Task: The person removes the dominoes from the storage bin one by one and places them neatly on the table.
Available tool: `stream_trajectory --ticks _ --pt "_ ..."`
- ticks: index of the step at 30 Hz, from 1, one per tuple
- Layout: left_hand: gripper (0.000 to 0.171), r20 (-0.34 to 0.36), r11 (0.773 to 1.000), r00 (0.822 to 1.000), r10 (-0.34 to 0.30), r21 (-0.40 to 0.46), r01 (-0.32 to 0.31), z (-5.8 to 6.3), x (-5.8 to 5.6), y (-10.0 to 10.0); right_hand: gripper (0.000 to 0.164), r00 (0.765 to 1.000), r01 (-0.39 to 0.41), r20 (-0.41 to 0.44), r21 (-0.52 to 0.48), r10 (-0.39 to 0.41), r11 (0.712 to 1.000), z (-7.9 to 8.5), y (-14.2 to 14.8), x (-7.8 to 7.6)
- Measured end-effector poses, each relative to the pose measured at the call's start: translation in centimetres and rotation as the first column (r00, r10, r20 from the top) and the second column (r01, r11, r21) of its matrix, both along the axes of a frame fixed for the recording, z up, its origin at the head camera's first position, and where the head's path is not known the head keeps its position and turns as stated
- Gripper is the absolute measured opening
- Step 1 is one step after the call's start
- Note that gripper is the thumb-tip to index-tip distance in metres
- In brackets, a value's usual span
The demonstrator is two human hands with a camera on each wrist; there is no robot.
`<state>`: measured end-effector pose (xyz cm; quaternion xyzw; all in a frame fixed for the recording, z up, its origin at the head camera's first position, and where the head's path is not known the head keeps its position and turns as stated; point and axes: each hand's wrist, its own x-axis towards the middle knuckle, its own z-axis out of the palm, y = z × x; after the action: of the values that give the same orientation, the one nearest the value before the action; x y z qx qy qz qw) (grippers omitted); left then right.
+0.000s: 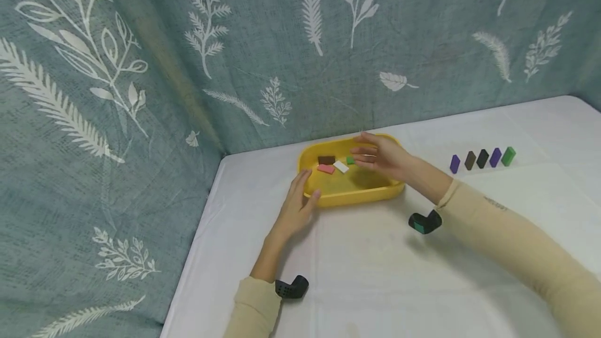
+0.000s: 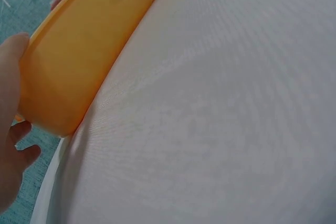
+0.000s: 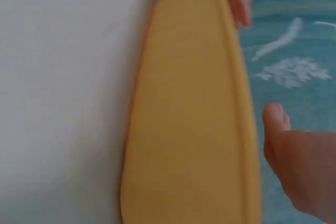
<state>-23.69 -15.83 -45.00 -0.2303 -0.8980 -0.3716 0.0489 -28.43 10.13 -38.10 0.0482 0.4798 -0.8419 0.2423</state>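
Observation:
A yellow plastic tray [image 1: 357, 200] stands against the far side of the white table, with a brown block [image 1: 326, 160], a pinkish-red block [image 1: 326, 169], a white block [image 1: 341, 166] and a green block [image 1: 350, 160] lying inside. My left hand [image 1: 293, 205] rests at its near left corner, thumb by the front rim and fingers along the left side. In the left wrist view the thumb [image 2: 13, 48] meets the tray's edge. Over the tray's right part is my right hand [image 1: 382, 156], fingers extended and slightly bent, nothing visible in them, close to the green block.
Right of the tray, several thin blocks stand upright in a row: purple [image 1: 454, 164], brown [image 1: 470, 160], black [image 1: 482, 158], another purple [image 1: 495, 157] and green [image 1: 508, 156]. A leaf-patterned teal curtain [image 1: 338, 87] hangs behind and left of the table.

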Motion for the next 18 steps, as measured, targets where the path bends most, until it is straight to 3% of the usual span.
stream_trajectory --ticks 4,7,12,14,18 --pt "0.061 -0.004 1.000 1.000 -0.001 0.010 0.001 -0.1 0.0 0.1 0.054 1.000 -0.024 0.020 0.056 0.023 0.998 -1.3 -2.4 -1.3" --pt "0.062 -0.005 1.000 1.000 -0.003 0.014 0.003 -0.2 0.0 -0.1 0.055 0.997 -0.072 -0.002 0.161 0.073 0.984 -2.2 -4.0 -2.1" --pt "0.062 -0.004 1.000 1.000 -0.006 0.009 0.006 -0.2 0.1 -0.1 0.061 0.982 -0.137 -0.073 0.378 0.177 0.916 -3.1 -6.3 -2.6" --pt "0.061 -0.013 1.000 1.000 -0.007 0.011 0.007 -0.2 0.1 -0.1 0.062 0.976 -0.147 -0.087 0.415 0.200 0.898 -3.1 -7.0 -2.8" --pt "0.061 -0.017 1.000 1.000 -0.006 0.013 0.007 -0.1 0.1 -0.1 0.061 0.981 -0.122 -0.091 0.403 0.172 0.907 -3.2 -8.1 -3.2"
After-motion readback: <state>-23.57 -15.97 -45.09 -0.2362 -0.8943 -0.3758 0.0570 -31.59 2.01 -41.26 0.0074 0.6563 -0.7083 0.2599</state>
